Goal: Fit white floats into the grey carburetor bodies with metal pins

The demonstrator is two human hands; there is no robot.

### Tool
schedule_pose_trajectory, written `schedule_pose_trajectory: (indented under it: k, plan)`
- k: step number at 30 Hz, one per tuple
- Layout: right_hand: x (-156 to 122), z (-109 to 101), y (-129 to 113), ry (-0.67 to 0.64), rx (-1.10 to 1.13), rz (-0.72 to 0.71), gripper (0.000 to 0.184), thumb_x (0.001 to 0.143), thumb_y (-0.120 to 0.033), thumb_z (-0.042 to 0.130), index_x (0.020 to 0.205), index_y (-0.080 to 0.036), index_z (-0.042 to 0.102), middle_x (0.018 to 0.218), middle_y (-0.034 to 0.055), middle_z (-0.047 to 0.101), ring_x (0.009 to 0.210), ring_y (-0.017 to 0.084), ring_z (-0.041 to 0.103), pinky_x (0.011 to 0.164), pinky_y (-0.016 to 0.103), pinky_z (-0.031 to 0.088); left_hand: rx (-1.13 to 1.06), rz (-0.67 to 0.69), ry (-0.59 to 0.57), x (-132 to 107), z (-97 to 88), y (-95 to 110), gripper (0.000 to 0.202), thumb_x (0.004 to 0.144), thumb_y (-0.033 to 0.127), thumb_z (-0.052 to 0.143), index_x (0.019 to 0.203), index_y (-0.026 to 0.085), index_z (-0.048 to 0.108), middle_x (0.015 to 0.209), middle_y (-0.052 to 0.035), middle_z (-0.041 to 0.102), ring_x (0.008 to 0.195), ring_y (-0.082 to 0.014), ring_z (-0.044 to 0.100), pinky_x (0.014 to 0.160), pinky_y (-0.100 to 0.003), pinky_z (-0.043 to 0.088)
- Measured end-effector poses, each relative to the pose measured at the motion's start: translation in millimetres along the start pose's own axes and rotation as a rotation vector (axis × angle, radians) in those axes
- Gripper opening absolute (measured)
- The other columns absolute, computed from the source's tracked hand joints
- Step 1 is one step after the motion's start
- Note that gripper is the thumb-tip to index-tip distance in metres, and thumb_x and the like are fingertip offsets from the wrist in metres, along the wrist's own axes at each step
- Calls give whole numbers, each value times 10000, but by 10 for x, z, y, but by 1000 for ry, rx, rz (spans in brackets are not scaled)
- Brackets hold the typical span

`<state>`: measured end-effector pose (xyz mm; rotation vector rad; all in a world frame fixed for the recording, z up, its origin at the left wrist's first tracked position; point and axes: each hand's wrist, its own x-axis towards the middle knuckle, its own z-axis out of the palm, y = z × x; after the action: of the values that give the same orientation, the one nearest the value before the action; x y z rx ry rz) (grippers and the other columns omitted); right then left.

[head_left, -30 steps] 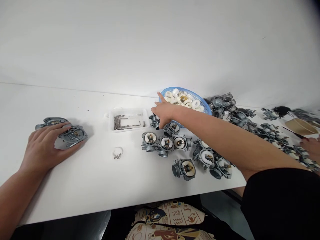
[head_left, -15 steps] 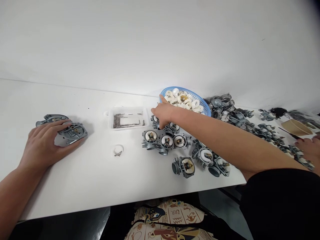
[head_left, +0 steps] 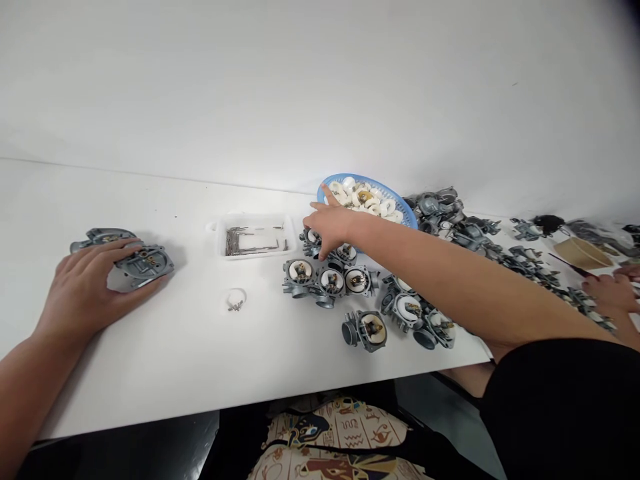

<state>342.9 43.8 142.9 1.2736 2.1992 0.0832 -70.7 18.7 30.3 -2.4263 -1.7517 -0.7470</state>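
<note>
At the left, my left hand [head_left: 83, 287] rests with its fingers and thumb curled around a grey metal carburetor body [head_left: 150, 262]. Another carburetor body [head_left: 100, 235] lies just behind it, partly under the fingers. My right hand [head_left: 331, 225] reaches over the middle group, fingers spread, right above a carburetor with a white float [head_left: 313, 237]; the palm hides whether it touches it. In front stand several carburetors, their float sides up, among them one [head_left: 332, 281]. Behind the hand is a blue basket [head_left: 411, 215] holding white floats [head_left: 387, 207].
A clear tray [head_left: 257, 255] holds many thin metal pins. A small white ring-shaped float with metal bits [head_left: 236, 301] lies before it. More carburetors [head_left: 470, 233] are heaped at the right, near a brown tub [head_left: 580, 253] and another person's hand [head_left: 607, 293]. The table's front edge runs below.
My right hand's fingers have spread from a pointing shape, over the same carburetors. My left hand stays on its carburetor body. The other person's hands at the far right have moved.
</note>
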Motion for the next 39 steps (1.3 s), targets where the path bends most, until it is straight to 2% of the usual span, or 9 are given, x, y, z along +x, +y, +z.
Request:
schedule_pose_trajectory:
  k: [4,8,11,14,19,23,27,32,39]
  plan:
    - [-177,-70,194,165,76,-57,478,727,-477,811,1131,-245,704,1254,63,692,1515,394,233,1179,643,-229,-1,5,3,1,-5,12,662,861,656,516,1305,173,603,1339,-165,645,1298,-389,561,1139,-533,375]
    - [-344,-142,276,210,200,-138,290,816,-317,713,1104,-295,709,1222,25,701,1505,327,294,1189,593,-253,1,9,-1,-2,2,-7,646,863,656,512,1298,186,602,1337,-157,644,1304,-377,559,1147,-524,370]
    - [-334,-88,258,158,270,-149,332,870,-331,634,1196,-290,680,1166,41,717,1480,312,351,1199,612,-219,11,-4,-17,-4,17,-42,641,858,648,532,1311,196,585,1346,-145,641,1311,-372,554,1151,-519,369]
    - [-221,8,242,124,275,-46,446,905,-376,561,1323,-229,612,1159,100,713,1501,332,306,1219,648,-132,25,3,-29,-2,29,-79,624,861,624,555,1314,196,576,1356,-143,638,1311,-368,558,1154,-512,370]
    - [-66,38,239,95,255,97,474,834,-205,495,1281,-173,647,1099,108,707,1473,355,321,1201,669,-148,20,-10,-31,-7,25,-84,617,862,629,566,1314,210,576,1361,-139,638,1323,-371,553,1161,-508,368]
    - [-99,-48,164,108,232,65,503,874,-280,508,1364,-210,598,1140,93,692,1347,352,447,1205,661,-39,6,-32,-20,-15,4,-57,636,851,641,565,1301,191,590,1344,-154,646,1299,-383,571,1155,-513,378]
    - [-147,-91,53,125,141,55,555,885,-397,562,1407,-209,561,1295,110,642,1333,385,417,1189,636,75,3,-47,-27,-17,-4,-52,649,842,639,577,1311,191,585,1341,-149,647,1297,-388,570,1150,-519,389]
    - [-115,-57,14,51,160,55,520,939,-505,486,1303,-164,632,1120,129,683,1338,383,411,1196,619,43,5,-41,-28,-11,0,-56,649,841,643,575,1303,189,589,1343,-150,648,1296,-387,573,1152,-523,389]
    - [-92,13,69,59,230,77,555,857,-438,579,1350,-184,587,1052,124,649,1334,418,405,1170,636,126,-1,-37,-5,-25,-2,-44,633,855,643,567,1317,211,585,1347,-139,647,1313,-381,563,1158,-509,386]
